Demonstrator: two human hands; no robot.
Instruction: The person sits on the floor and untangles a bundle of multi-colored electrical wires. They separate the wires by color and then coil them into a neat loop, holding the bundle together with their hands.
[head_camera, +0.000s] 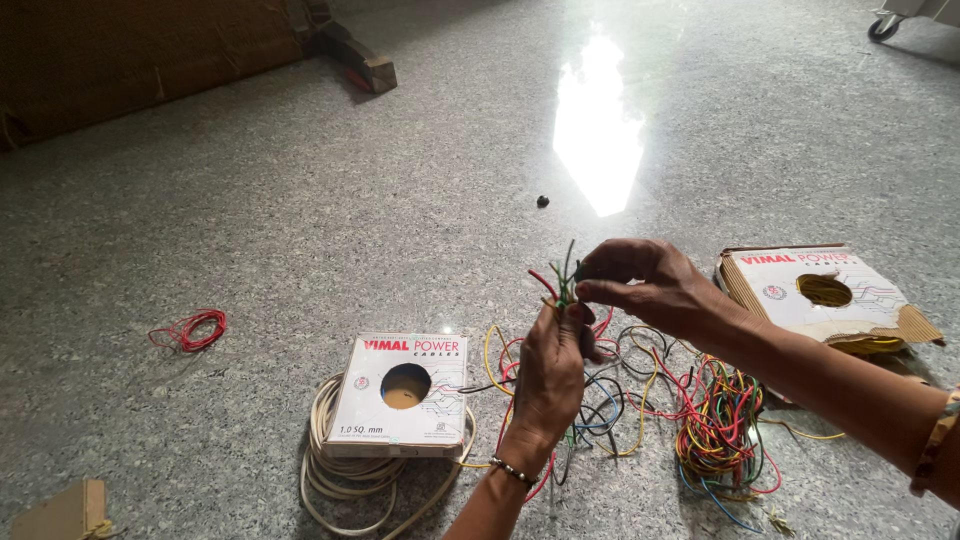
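On a speckled grey stone floor (300, 200) with window glare, the left hand (548, 375) is clenched around a bunch of thin coloured wires (562, 283), ends up so the right hand (640, 285) can pinch one tip. The wires' lower run is hidden behind the fist, above a loose tangle of coloured wire (715, 420).

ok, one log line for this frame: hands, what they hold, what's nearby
left hand: grips wire bundle | right hand: pinches bundle top | near: loose wire tangle, white box, cream cable coil
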